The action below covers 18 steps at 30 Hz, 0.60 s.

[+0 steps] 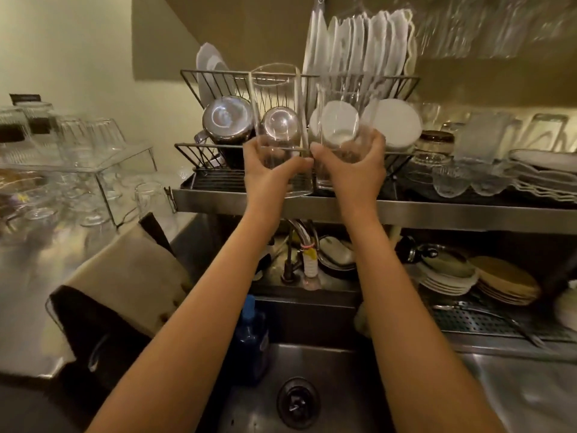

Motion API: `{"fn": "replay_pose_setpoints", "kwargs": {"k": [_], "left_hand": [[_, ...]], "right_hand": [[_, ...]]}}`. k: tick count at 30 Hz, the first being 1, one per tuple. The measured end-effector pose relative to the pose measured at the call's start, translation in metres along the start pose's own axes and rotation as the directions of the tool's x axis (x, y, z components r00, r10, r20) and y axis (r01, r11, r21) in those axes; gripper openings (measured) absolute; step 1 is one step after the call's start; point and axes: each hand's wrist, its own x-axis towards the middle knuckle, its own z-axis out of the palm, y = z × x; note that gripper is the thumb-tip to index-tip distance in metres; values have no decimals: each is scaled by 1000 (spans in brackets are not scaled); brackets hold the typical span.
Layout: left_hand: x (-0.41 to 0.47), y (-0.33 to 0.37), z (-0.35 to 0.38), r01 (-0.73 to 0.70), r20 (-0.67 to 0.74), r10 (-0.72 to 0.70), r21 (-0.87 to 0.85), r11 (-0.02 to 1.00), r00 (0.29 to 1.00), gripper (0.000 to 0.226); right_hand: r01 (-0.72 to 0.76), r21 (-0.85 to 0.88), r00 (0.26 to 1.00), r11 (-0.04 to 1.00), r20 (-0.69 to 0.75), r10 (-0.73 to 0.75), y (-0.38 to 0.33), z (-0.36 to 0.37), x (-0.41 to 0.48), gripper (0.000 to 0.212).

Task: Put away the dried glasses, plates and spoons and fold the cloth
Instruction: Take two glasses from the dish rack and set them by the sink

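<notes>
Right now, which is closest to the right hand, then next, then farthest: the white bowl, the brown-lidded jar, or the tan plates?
From the right hand:
1. White bowl, in the rack just behind it.
2. Brown-lidded jar, on the shelf to its right.
3. Tan plates, down low, far right.

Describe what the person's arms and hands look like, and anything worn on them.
Both arms are bare: the left forearm and the right forearm show no sleeve all the way to the frame's lower edge. The left hand and the right hand wear no gloves. No watch, bracelet, ring or marking shows on the sides in view.
</notes>
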Motion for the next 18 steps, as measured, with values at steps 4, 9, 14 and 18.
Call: {"fn": "replay_pose_setpoints", "kwargs": {"k": [4,9,14,18], "left_hand": [[-18,-15,13,38,39,-37,-35,999,999,72],[-36,-36,31,68,87,-65,-36,997,994,74],[-59,-64,53,110,154,-101,-56,992,983,71],[-78,-87,71,161,185,-150,-49,986,971,69]], "right_hand": [[-29,14,999,999,-29,30,19,-24,-11,80],[-68,24,996,997,-51,69,42,-57,-23,79],[-130,45,990,990,-53,133,64,-94,-36,79],[-181,15,983,983,-38,181,83,-125,-42,73]]}}
